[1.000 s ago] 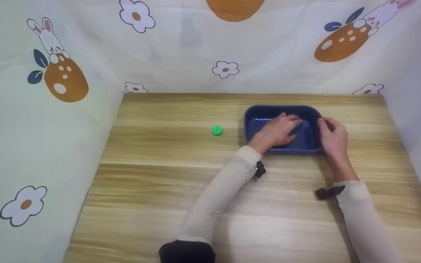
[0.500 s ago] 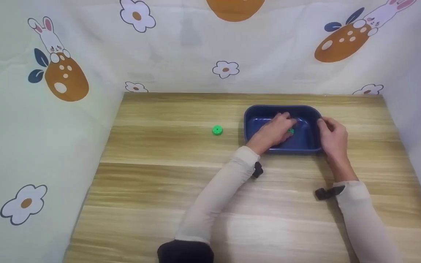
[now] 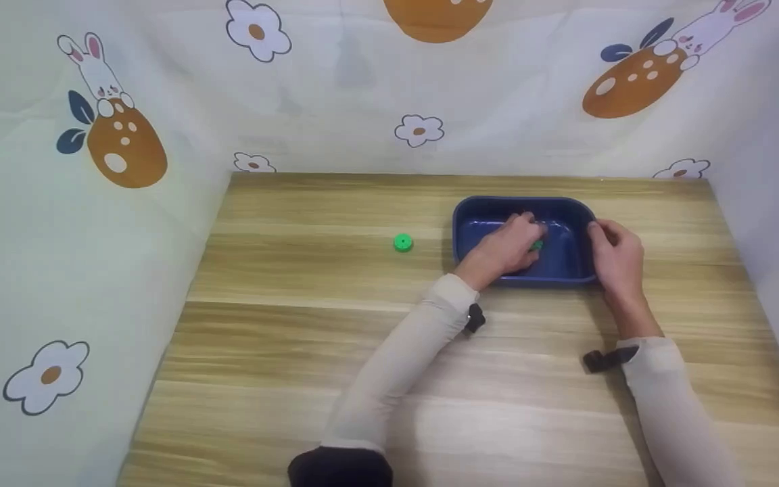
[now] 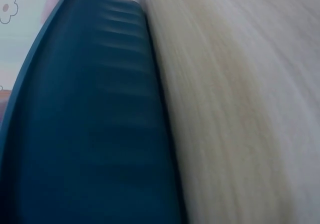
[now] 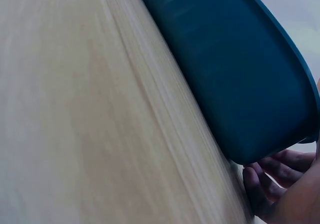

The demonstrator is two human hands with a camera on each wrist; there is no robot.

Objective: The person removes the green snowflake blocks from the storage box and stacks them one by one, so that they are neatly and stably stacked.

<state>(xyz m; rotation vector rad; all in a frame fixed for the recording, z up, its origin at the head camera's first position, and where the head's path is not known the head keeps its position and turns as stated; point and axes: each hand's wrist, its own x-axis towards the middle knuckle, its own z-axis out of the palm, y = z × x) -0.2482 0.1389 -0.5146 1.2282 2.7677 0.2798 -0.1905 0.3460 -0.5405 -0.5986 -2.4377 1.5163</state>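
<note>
A dark blue rectangular tray point(image 3: 562, 260) sits on the wooden table. My left hand point(image 3: 508, 247) reaches over its near side, fingers bent down inside. A small green piece point(image 3: 537, 245) shows between the thumb and fingers of that hand, mostly hidden by them. My right hand point(image 3: 616, 257) grips the tray's right end, thumb at the rim; in the right wrist view its fingers point(image 5: 287, 166) lie along the tray's outside near the bottom. Left of the tray lies a round green disc point(image 3: 402, 243) with small holes, apart from both hands.
The wood-grain table point(image 3: 308, 338) is bordered at the back and sides by a pale cloth point(image 3: 335, 88) printed with rabbits and flowers. Black wrist cameras point(image 3: 474, 318) sit at both cuffs. In the left wrist view the tray's outer wall point(image 4: 95, 108) fills the left half.
The left hand has drawn back slightly left and toward the near side, its fingers closing in on the green piece, which moved with it. Right hand, tray and loose disc stay put.
</note>
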